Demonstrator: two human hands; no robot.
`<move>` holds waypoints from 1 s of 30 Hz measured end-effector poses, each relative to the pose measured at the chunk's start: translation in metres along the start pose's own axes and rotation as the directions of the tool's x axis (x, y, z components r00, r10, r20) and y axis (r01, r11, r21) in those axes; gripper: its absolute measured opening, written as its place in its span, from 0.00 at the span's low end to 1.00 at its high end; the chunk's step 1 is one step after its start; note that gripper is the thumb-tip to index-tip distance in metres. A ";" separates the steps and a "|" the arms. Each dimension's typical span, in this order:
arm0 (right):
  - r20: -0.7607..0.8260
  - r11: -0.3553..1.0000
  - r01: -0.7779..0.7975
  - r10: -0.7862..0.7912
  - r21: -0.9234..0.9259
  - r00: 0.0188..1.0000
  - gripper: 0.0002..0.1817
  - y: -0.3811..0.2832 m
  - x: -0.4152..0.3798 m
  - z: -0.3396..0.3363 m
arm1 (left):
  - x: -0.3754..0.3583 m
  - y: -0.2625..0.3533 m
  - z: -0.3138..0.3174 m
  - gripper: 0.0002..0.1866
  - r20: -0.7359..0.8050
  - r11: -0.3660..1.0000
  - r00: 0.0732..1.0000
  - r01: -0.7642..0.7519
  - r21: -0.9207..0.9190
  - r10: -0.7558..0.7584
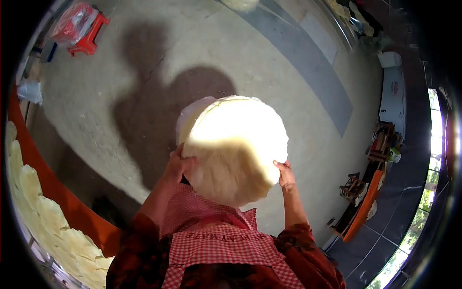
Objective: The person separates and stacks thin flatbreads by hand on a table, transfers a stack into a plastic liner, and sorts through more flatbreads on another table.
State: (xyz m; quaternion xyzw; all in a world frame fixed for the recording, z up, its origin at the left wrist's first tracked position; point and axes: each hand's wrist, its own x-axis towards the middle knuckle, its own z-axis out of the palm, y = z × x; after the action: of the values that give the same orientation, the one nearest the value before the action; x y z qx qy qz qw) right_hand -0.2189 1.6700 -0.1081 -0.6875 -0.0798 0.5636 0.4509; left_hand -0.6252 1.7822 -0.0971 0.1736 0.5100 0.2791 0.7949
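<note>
A stack of round, thin flatbreads [231, 168] is held up in front of my apron, tilted so that its broad face shows. Bright light covers its upper half, and shade falls over the lower part. My left hand [182, 164] grips the left edge, thumb on the face and the other fingers hidden behind. At the opposite rim, my right hand [285, 174] pinches the edge with the thumb in front. Behind the upper left of the stack, a paler layer [188, 113] sticks out.
More flatbreads [36, 192] lie in overlapping rows at lower left, beside an orange board edge [72, 204]. A red stool [89, 36] with a plastic-wrapped bundle stands at upper left. Along the right wall are a white box-like cabinet [393, 96], a small wooden stool [353, 188] and an orange-topped bench [365, 204].
</note>
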 end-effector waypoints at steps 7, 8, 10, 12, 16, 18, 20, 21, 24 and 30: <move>-0.197 0.905 0.020 -0.115 -0.425 0.974 0.30 -0.016 -0.015 0.007 | -0.001 0.000 0.008 0.32 -0.155 0.796 0.901 -0.265 0.544 0.406; -0.195 0.760 0.140 -0.333 -0.634 0.923 0.34 -0.018 -0.030 0.011 | -0.010 0.011 0.015 0.33 -0.042 0.508 0.765 -0.383 0.772 0.642; -0.025 0.287 0.231 -0.676 -0.929 0.737 0.42 -0.023 -0.065 0.029 | -0.026 0.039 0.042 0.34 0.264 0.018 0.599 -0.422 0.906 0.756; 0.180 -0.007 0.246 -0.703 -0.969 0.688 0.48 -0.018 -0.088 0.049 | -0.027 0.067 0.077 0.35 0.474 -0.231 0.610 -0.436 0.870 0.635; 0.293 -0.023 0.347 -0.588 -0.938 0.754 0.48 0.041 -0.071 0.056 | 0.050 0.042 0.075 0.36 0.576 -0.445 0.648 -0.379 0.811 0.498; 0.323 -0.011 0.400 -0.610 -0.916 0.723 0.48 0.069 -0.048 0.045 | 0.078 0.026 0.060 0.36 0.581 -0.500 0.660 -0.339 0.796 0.476; 0.318 0.040 0.451 -0.654 -0.892 0.687 0.49 0.089 -0.030 0.042 | 0.093 0.010 0.051 0.38 0.607 -0.486 0.609 -0.378 0.788 0.510; 0.307 0.052 0.442 -0.648 -0.895 0.697 0.48 0.098 -0.026 0.041 | 0.098 0.005 0.048 0.39 0.624 -0.481 0.580 -0.403 0.778 0.524; 0.301 0.057 0.436 -0.645 -0.898 0.703 0.48 0.102 -0.023 0.038 | 0.100 -0.001 0.047 0.40 0.602 -0.502 0.624 -0.358 0.787 0.498; 0.276 0.003 0.323 -0.512 -0.946 0.814 0.46 0.032 -0.066 0.045 | 0.031 -0.003 0.080 0.43 0.597 -0.535 0.566 -0.297 0.791 0.569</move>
State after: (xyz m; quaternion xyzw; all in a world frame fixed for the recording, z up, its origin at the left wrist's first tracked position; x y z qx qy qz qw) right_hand -0.2929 1.6350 -0.0824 -0.7910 -0.5879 0.1616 0.0497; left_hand -0.5414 1.7995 -0.0875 0.8839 0.4432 0.1302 0.0728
